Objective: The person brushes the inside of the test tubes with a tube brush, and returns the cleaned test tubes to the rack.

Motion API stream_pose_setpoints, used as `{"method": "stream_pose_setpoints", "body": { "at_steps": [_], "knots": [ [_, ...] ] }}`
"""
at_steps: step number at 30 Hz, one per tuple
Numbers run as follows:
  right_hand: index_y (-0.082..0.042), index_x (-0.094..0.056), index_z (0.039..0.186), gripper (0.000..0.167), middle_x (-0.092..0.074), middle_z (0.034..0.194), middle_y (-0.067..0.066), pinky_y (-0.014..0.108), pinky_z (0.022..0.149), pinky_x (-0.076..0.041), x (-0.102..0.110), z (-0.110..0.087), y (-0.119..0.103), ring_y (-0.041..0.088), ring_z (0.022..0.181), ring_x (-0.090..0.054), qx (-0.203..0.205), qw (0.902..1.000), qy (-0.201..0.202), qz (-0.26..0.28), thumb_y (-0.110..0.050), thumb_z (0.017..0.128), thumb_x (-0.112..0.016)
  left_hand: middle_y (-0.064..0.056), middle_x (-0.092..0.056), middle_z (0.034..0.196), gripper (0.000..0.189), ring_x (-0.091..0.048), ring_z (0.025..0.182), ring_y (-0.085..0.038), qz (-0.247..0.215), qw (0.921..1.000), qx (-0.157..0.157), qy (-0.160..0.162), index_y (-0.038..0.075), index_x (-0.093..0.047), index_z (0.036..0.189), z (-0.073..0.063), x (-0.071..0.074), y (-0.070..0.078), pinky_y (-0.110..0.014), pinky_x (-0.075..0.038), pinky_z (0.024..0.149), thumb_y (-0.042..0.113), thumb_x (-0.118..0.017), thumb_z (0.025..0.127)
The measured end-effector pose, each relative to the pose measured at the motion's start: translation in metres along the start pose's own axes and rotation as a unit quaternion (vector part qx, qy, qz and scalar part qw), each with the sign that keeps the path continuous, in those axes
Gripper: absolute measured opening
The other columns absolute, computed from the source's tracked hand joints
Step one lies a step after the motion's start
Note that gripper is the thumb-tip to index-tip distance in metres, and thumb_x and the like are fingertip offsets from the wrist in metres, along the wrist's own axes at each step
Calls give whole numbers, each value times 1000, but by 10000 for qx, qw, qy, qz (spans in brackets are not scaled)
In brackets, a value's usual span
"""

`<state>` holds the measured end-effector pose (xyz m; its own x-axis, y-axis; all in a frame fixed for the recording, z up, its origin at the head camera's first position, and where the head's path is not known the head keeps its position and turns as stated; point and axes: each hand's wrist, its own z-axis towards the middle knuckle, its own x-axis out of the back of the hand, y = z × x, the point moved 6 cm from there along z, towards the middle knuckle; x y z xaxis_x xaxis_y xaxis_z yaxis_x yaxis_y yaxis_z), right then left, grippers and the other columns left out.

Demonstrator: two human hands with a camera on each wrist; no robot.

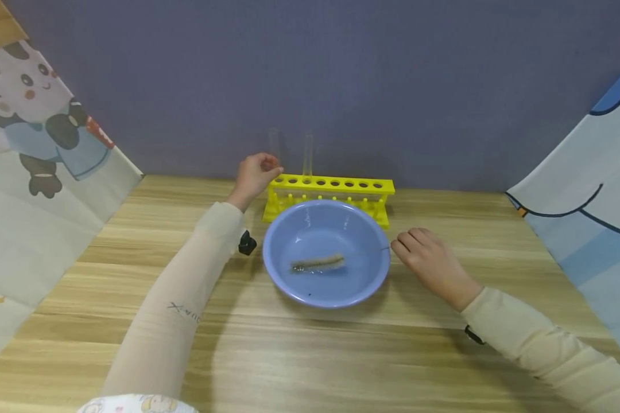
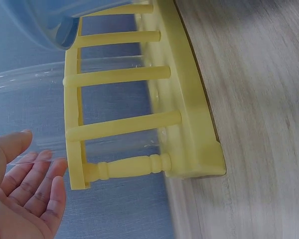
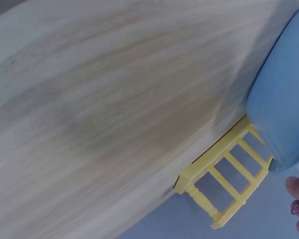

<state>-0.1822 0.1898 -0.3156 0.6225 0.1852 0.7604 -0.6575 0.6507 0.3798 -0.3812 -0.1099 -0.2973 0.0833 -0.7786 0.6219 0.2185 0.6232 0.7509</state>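
Note:
My left hand (image 1: pixel 256 176) is at the left end of a yellow test tube rack (image 1: pixel 336 183). In the left wrist view its relaxed fingers (image 2: pixel 34 186) lie beside a clear test tube (image 2: pixel 114 144) in the end hole, thumb held apart from them. A second test tube (image 1: pixel 308 155) stands upright in the rack, further right. My right hand (image 1: pixel 431 261) pinches the thin wire handle of a test tube brush (image 1: pixel 317 263) at the right rim of a blue basin (image 1: pixel 326 295). The brush's wet bristles lie inside the basin. Its wire end loop (image 3: pixel 295 208) shows by the right fingers.
The basin stands just in front of the rack on a wood-grain table (image 1: pixel 341 361). Behind the rack rises a grey-blue backdrop (image 1: pixel 341 86). Printed cloths hang on the left (image 1: pixel 36 172) and right (image 1: pixel 599 229).

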Motion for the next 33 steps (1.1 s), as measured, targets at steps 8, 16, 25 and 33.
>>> {"method": "stream_pose_setpoints", "body": {
  "at_steps": [8,16,25,33],
  "knots": [
    [6,-60,85,12,-62,84,17,42,76,-51,2,-5,1,30,79,-59,-9,10000,85,-50,10,74,-58,-12,-65,108,30,-59,100,-25,-181,9995,-137,221,3,-62,112,-1,4,2,-38,-48,88,22,-64,90],
    [8,-64,87,15,-64,84,18,42,74,-51,3,-7,2,30,78,-60,-39,9999,104,-13,10,73,-60,-11,-63,114,33,-59,104,-23,-398,9981,-232,415,3,-60,117,-2,15,12,-35,-48,90,23,-63,91],
    [7,-60,80,11,-61,79,18,41,66,-50,3,-8,2,32,72,-57,-203,9997,101,-17,13,71,-62,-11,-64,115,35,-60,103,-23,-482,9954,-540,625,3,-60,120,-7,32,30,-35,-48,90,23,-63,91],
    [5,-57,79,15,-58,77,18,41,63,-46,2,-8,5,33,70,-54,-333,9993,-62,-178,14,71,-65,-10,-64,115,36,-60,103,-21,-610,9921,-708,838,4,-59,121,-11,47,39,-32,-47,91,24,-64,91]
  ]
}}
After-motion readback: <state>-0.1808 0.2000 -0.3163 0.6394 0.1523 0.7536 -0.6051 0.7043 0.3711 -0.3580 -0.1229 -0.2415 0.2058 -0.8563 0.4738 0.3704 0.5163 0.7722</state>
